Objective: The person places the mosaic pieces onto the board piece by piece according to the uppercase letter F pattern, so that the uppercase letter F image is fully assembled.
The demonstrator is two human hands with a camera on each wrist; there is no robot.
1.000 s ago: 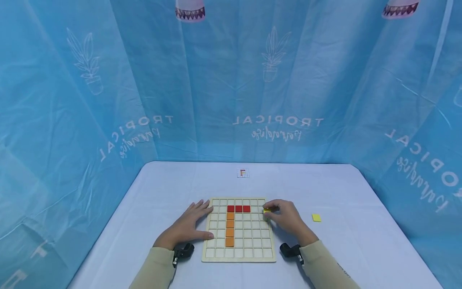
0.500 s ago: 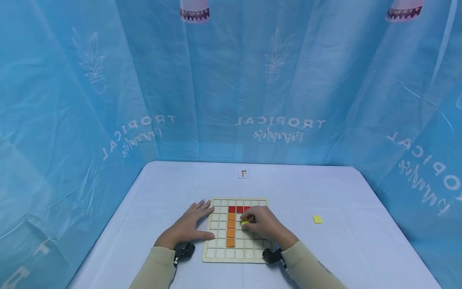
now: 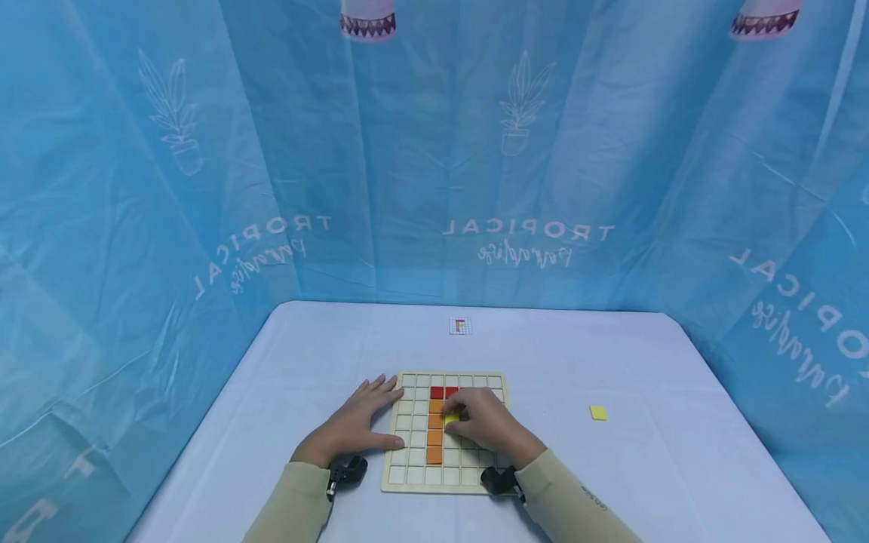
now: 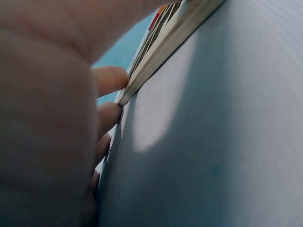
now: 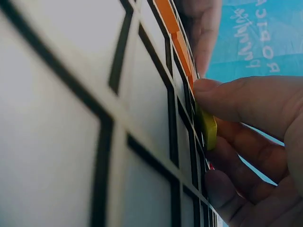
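Observation:
A square wooden grid board [image 3: 434, 489] lies flat on the white table. My left hand [image 3: 349, 426] rests along its left edge with fingers spread, the thumb over the frame; the left wrist view has fingertips [image 4: 113, 78] right at the rim. With thumb and fingers my right hand [image 3: 485, 418] pinches a yellow square tile [image 3: 451, 418] at the cell just right of the orange column. Tilted against the grid, that tile [image 5: 208, 130] appears in the right wrist view. Several orange tiles [image 3: 434, 437] run down one column below red tiles [image 3: 437, 392], the row's right end hidden by my hand.
Right of the board, a second yellow tile [image 3: 598, 413] lies loose on the table. A small printed card [image 3: 460, 326] with a coloured grid pattern lies beyond the board. Blue printed cloth [image 3: 434, 151] hangs around the table's back and sides.
My right hand has carried the yellow tile leftward from the board's right edge to the cell beside the orange column. The left hand has stayed at the board's left edge.

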